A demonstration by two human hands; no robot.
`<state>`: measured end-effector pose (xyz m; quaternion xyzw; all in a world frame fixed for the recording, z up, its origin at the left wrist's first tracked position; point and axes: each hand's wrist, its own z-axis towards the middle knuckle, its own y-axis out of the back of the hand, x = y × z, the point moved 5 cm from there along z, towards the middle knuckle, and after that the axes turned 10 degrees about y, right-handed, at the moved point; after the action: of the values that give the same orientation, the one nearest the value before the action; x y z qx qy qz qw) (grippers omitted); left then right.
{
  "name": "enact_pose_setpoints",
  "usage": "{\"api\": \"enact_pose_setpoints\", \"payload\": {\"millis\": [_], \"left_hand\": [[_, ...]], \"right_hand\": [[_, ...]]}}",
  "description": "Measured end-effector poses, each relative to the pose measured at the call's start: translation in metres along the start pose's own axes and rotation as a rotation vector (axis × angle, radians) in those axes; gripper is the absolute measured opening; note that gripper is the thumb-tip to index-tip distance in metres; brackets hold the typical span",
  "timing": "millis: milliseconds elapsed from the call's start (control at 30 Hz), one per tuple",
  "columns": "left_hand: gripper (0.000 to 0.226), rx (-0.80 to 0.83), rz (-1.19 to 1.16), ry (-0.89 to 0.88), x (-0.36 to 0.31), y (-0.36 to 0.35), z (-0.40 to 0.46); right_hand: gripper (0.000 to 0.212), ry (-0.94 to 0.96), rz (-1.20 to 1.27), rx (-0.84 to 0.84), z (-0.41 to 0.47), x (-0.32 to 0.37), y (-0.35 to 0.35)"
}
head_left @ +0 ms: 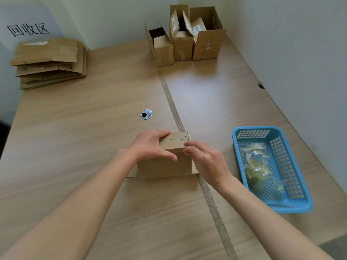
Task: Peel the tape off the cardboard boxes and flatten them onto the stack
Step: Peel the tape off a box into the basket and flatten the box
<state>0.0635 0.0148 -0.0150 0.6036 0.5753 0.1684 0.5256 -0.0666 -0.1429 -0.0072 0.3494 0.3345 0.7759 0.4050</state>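
Wood-grain desk point(78, 139) carries a small taped cardboard box point(165, 166) just left of the blue basket point(242, 147). Left hand point(150, 145) clamps its top; right hand point(204, 158) pinches the tape point(180, 138) end there. Light, stiff cardboard likely needs bracing while thin tape peels from that edge.

Four cardboard boxes stand on the desk point(93, 128): one taped box point(165, 158) near the front and three open boxes point(185, 34) at the back. There is one stack of flattened cardboard point(50, 61), one blue basket point(270, 166) and two hands, the left hand point(150, 145) and the right hand point(206, 160).
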Motion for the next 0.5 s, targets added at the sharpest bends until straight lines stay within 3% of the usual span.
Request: {"api": "enact_pose_setpoints", "payload": {"millis": [233, 400, 500], "left_hand": [[0.114, 0.001, 0.001, 0.001, -0.0001, 0.0002, -0.0038], [0.13, 0.03, -0.029, 0.015, -0.0005, 0.0011, -0.0059], [0.129, 0.043, -0.024, 0.015, 0.0015, 0.0013, -0.0061]], "right_hand": [[0.009, 0.058, -0.082, 0.112, 0.0041, 0.0067, -0.0105], [0.021, 0.265, -0.077, 0.196, 0.0085, 0.0037, -0.0038], [0.017, 0.342, -0.068, 0.266, 0.0084, 0.0009, -0.0049]]}}
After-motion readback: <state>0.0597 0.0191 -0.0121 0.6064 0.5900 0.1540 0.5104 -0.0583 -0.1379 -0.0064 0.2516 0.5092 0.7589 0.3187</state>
